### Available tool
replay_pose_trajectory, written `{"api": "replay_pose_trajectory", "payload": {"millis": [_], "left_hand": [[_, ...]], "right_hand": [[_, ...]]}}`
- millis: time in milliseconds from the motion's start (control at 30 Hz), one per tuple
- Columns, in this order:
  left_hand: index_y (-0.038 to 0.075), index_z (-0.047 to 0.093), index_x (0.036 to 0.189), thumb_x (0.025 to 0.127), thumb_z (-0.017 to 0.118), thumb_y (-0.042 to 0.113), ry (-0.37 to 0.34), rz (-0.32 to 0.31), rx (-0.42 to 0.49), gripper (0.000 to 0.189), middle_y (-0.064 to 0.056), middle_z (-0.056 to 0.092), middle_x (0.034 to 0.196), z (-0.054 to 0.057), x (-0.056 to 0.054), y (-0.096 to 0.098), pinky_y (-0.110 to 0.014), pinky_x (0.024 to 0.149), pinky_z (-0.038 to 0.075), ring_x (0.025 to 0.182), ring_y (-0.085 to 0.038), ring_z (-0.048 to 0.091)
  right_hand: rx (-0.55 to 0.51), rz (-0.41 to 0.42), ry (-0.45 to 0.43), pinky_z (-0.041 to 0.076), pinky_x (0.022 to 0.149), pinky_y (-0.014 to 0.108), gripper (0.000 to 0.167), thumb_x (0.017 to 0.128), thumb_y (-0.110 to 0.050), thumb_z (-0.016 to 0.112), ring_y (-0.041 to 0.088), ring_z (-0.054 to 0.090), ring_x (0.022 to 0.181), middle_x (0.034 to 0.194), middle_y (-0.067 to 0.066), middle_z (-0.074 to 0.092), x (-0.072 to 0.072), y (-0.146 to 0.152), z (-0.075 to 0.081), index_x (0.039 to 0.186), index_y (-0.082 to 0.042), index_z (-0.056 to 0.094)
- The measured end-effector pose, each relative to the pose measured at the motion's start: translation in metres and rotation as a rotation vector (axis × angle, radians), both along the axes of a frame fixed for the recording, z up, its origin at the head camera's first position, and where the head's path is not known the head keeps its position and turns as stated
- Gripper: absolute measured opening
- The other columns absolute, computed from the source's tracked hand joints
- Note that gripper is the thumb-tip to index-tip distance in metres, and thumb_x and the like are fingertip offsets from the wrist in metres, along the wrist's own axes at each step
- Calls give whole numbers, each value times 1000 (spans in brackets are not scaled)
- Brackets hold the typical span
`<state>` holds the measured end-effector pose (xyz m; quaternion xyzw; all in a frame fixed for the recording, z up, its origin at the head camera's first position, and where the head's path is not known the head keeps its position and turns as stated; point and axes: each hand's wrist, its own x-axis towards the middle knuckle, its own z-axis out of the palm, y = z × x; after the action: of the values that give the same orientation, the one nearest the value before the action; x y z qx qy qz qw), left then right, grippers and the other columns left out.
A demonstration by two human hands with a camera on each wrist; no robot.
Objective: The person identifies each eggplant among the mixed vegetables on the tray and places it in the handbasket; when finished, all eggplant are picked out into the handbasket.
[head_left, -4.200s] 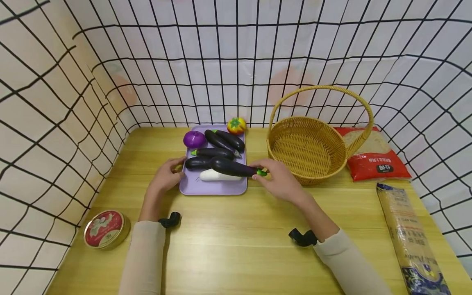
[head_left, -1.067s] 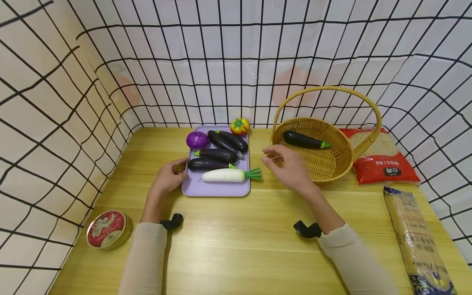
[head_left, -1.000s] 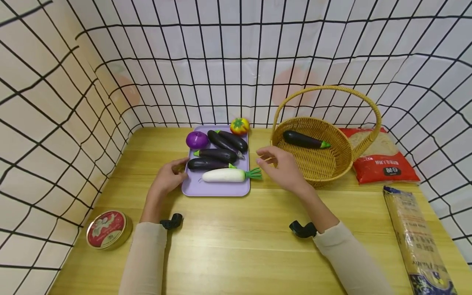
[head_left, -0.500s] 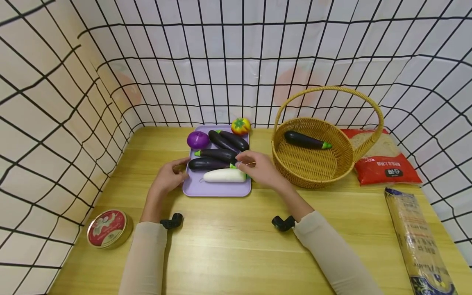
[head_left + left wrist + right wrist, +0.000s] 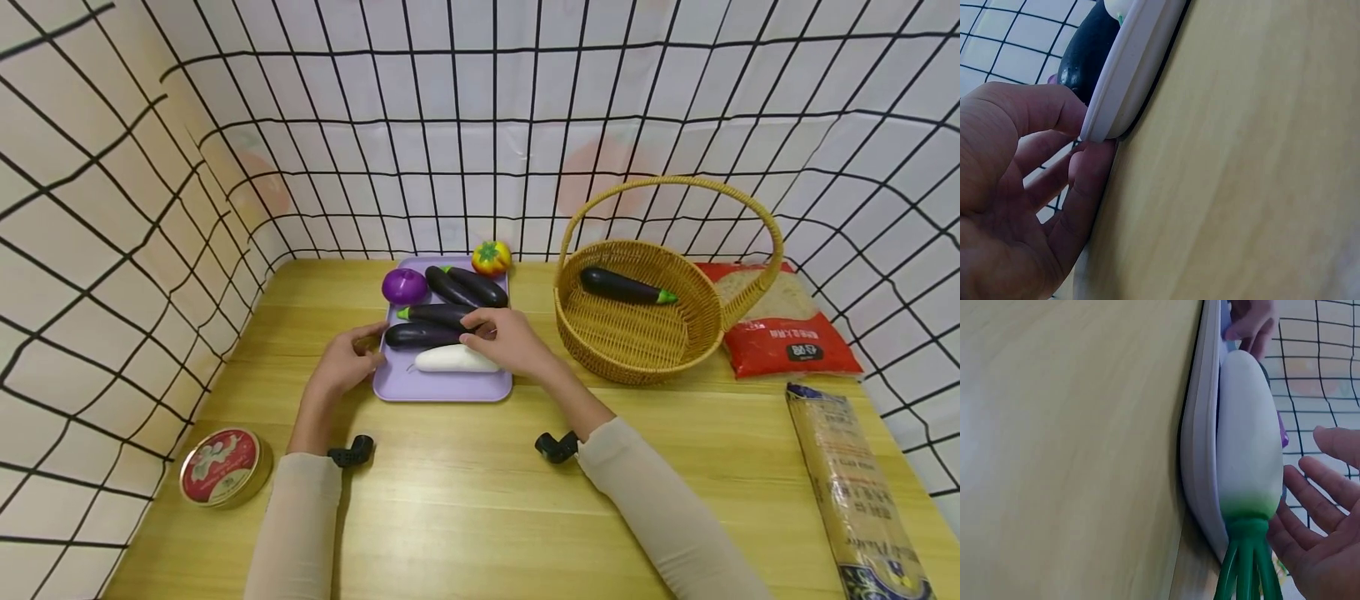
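Observation:
My left hand [image 5: 343, 360] pinches the left edge of the lilac tray [image 5: 442, 390]; the left wrist view shows the thumb [image 5: 1054, 106] at its rim and fingers below. My right hand [image 5: 512, 340] is over the tray's right side, thumb and fingers parted. Its fingertips are at the right end of the front eggplant [image 5: 422, 335], hiding that end. Nearer me lies a white radish [image 5: 453, 359], its green leaves [image 5: 1246, 553] visible in the right wrist view. Behind lie another eggplant [image 5: 435, 314] and two more, beside a purple onion [image 5: 403, 286].
A wicker basket [image 5: 592, 357] with a tall handle stands right of the tray, one eggplant [image 5: 622, 286] inside. A red-yellow vegetable [image 5: 491, 258] sits at the tray's back corner. Red bag [image 5: 787, 342] and noodle pack [image 5: 851, 479] lie right; a round tin [image 5: 223, 467] is left.
An eggplant that my right hand held is now in the basket, released. The right hand has since come back left over the tray. My left hand stays at the tray's edge.

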<state>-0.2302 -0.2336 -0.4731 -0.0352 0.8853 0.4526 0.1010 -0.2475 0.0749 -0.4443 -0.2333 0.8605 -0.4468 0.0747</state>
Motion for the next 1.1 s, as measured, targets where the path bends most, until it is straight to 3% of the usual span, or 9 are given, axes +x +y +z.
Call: {"api": "replay_pose_trajectory", "payload": {"millis": [467,767,967,1100], "left_hand": [[29,54,151,88,67,11,-6,8,-5,66,-12,59,136,1,-1,1,-24,61,44,78,-22,54],[26,52,153,91,68,12,4,-4,-2,66,-12,60,139,1,1,-1,-25,63,47,82,-23,55],[26,53,152,91,69,12,3,3,1,65,-11,60,138,1,0,0,-25,62,46,81,-23,54],[26,53,152,90,68,12,-4,7,3,65,-11,60,137,2,1,0,-25,62,46,80,-23,54]], "right_hand": [[152,19,56,55,96,39,43,99,-29,68,24,66,110,134,6,70,-2,-25,-1,137,-7,67],[210,0,113,52,90,35,32,97,-19,69,22,63,99,109,9,72,-2,-34,-4,126,-6,73],[248,-34,76,47,106,43,28,97,-22,71,27,63,116,118,8,74,2,-36,1,120,-8,75],[235,-40,25,48,107,42,29,97,-22,71,27,65,118,120,9,75,2,-36,1,121,-7,73]]}}
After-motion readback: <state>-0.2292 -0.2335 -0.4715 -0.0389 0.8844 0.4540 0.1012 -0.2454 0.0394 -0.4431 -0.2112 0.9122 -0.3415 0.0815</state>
